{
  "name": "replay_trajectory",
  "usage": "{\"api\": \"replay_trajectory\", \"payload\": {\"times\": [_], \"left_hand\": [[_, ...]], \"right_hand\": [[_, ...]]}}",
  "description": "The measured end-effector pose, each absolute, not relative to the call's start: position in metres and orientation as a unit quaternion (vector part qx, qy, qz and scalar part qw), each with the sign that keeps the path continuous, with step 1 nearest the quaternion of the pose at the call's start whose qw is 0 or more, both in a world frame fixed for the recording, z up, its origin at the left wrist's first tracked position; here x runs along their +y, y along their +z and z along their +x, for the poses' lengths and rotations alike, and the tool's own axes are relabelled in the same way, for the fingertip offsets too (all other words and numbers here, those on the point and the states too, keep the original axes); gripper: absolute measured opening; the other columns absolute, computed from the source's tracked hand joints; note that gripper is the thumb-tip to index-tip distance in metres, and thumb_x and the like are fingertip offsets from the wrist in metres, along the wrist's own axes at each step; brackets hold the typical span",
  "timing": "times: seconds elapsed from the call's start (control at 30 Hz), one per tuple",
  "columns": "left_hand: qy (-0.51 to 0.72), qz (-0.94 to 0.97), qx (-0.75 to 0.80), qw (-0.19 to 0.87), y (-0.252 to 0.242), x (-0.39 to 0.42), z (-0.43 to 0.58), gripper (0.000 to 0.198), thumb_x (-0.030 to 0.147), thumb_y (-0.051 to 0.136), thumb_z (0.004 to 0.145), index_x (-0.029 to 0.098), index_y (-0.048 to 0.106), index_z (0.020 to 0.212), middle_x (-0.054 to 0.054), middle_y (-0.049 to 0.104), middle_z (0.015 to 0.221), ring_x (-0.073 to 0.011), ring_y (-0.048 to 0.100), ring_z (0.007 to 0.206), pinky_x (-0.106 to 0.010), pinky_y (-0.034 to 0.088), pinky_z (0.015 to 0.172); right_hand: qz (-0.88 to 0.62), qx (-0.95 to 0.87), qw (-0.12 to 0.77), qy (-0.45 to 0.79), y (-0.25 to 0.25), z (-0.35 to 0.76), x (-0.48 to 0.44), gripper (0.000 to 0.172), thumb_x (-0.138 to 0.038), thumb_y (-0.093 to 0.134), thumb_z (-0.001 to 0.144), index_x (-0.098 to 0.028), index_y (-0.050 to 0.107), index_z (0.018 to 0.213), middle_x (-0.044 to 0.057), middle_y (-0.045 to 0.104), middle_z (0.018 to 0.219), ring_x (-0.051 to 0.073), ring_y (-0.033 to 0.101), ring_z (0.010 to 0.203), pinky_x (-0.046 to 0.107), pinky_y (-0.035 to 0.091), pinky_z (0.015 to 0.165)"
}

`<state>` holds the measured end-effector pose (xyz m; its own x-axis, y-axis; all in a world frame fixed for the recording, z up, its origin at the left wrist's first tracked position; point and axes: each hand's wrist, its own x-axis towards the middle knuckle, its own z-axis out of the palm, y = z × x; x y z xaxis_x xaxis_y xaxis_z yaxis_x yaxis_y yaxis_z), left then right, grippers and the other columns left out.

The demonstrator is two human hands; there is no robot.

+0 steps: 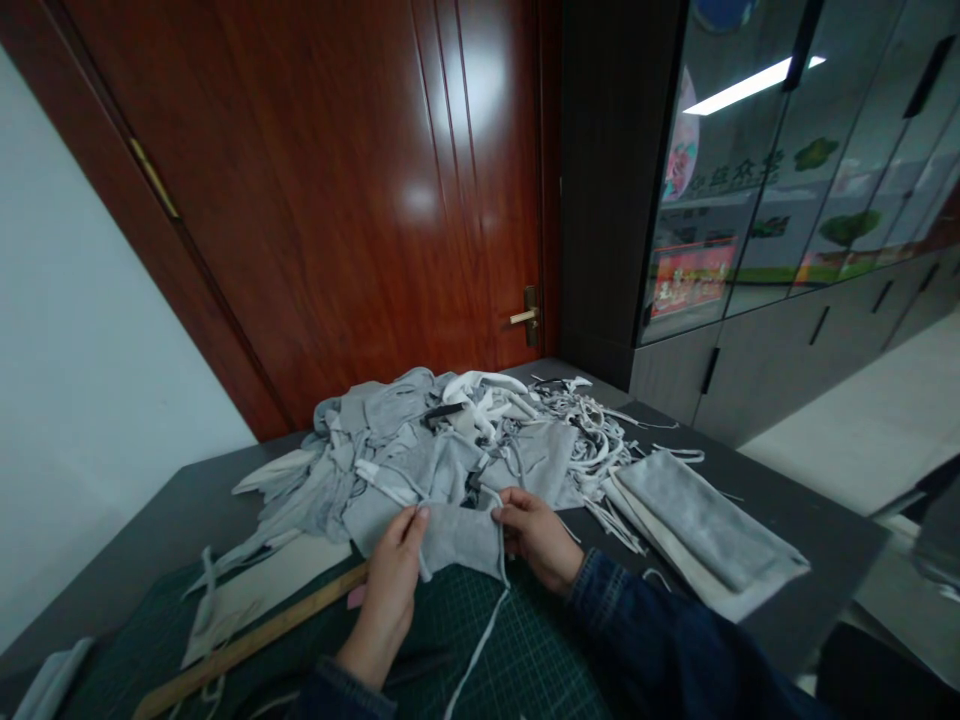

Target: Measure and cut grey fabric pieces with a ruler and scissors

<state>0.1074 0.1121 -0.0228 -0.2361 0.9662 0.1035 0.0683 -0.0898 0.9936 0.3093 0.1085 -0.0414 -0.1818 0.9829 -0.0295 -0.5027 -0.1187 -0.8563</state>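
Observation:
A small piece of grey fabric [461,537] is stretched between my two hands, above the green cutting mat [540,640]. My left hand [397,565] pinches its left edge between thumb and fingers. At the upper right corner my right hand [538,535] grips the same piece. A thin pale fabric strip [480,645] hangs from its right side down onto the mat. Right behind the hands lies a heap of grey fabric pieces [375,430]. A wooden ruler [262,635] rests slantwise on the mat, left of my left hand.
Tangled fabric strips [596,430] lie at the heap's right. Folded grey fabric [712,520] sits near the right edge of the dark table [810,520]. Pale sheet material [300,565] lies under the ruler. A wooden door [337,200] and glass-fronted cabinets [750,220] stand behind.

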Motion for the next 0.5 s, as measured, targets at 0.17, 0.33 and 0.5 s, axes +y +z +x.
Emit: {"api": "replay_trajectory", "payload": {"times": [0.17,0.33,0.5], "left_hand": [[0.573,0.467,0.549,0.389,-0.026,0.114,0.104,0.053,0.057,0.081,0.065,0.019,0.076,0.101,-0.010,0.079,0.112,-0.0354,0.066,0.118,-0.047,0.044,0.111],[0.594,0.445,0.574,0.346,-0.031,0.118,0.096,0.046,0.058,0.074,0.074,0.021,0.075,0.101,-0.010,0.076,0.121,-0.0338,0.060,0.131,-0.046,0.037,0.118],[0.577,0.482,0.554,0.358,-0.016,0.113,0.102,0.046,0.057,0.075,0.073,0.021,0.076,0.101,-0.010,0.077,0.121,-0.0322,0.063,0.126,-0.041,0.043,0.112]], "right_hand": [[-0.356,-0.379,0.558,0.646,-0.049,0.310,0.114,0.050,-0.040,0.091,0.054,-0.021,0.057,0.086,-0.009,0.055,0.059,0.009,0.048,0.048,0.021,0.034,0.045],[-0.360,-0.369,0.541,0.665,-0.046,0.311,0.111,0.043,-0.038,0.086,0.054,-0.020,0.059,0.082,-0.006,0.057,0.064,0.012,0.056,0.057,0.026,0.049,0.055],[-0.266,-0.428,0.441,0.743,-0.030,0.319,0.099,0.036,-0.035,0.087,0.065,-0.019,0.066,0.090,-0.002,0.067,0.079,0.014,0.065,0.077,0.031,0.055,0.081]]}}
